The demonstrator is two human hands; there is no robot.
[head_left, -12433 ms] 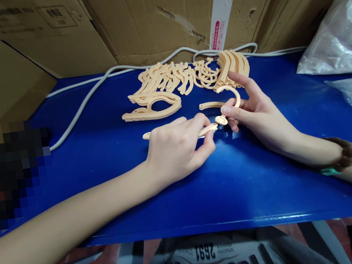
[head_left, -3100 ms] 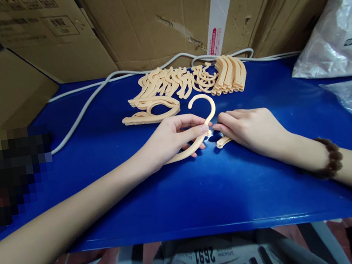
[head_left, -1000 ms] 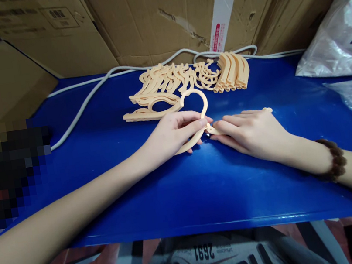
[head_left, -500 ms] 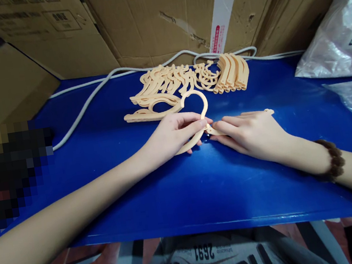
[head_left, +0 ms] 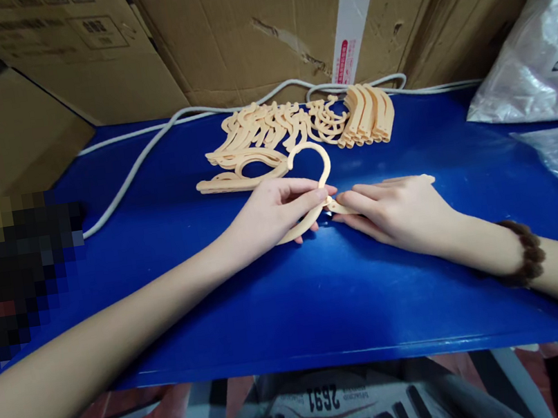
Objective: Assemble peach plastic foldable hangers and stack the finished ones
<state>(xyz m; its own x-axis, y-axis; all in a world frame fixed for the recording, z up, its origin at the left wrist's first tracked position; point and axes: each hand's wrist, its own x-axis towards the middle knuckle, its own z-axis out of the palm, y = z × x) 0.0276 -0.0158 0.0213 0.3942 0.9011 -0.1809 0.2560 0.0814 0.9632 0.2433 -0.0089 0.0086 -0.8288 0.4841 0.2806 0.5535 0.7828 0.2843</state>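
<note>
I see both forearms bare, with a brown, fuzzy, knobbly band round the right wrist. The grey top carries a dark printed 2691, smaller blurred print beside it, and big, bold dark lettering.

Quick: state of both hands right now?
Left hand: closed, holding a beige hook and a curved beige piece.
Right hand: closed, holding a second beige piece, partly hidden.

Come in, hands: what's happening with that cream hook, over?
Left hand pinching cream hook and curved bar. Right hand gripping second bar, its end near the hook's base; contact unclear. More cream parts lying beyond the hands.
</note>
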